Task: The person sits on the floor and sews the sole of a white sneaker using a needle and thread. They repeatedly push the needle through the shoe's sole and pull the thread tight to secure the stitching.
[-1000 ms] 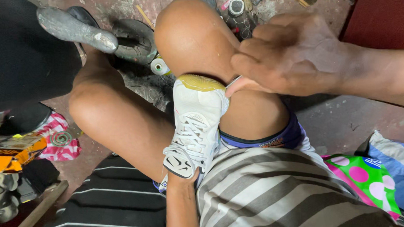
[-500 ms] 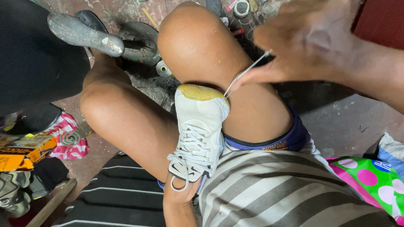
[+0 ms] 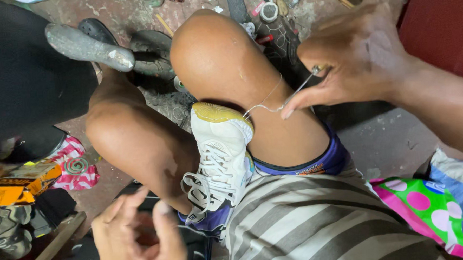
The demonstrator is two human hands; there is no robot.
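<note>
A white laced sneaker [image 3: 217, 156] with a yellowish toe sole is clamped between my bare knees, toe pointing away from me. My right hand [image 3: 353, 62] is raised to the right of the shoe and pinches a metal needle or awl [image 3: 305, 82] with a pale thread [image 3: 264, 102] running taut down to the toe edge of the shoe. My left hand [image 3: 137, 235] hovers low at the bottom left, off the shoe, fingers loosely curled with nothing in it.
A grey metal shoe last [image 3: 90, 48] sticks out from a dark stand at upper left. Dark sandals [image 3: 150, 50], spools and small tools litter the reddish floor beyond my knees. A yellow box [image 3: 15, 186] lies at left; bright dotted cloth [image 3: 422, 205] at right.
My right hand has pulled away from the toe up and to the right, drawing the thread out. My left hand has let go of the shoe's heel and come up into view.
</note>
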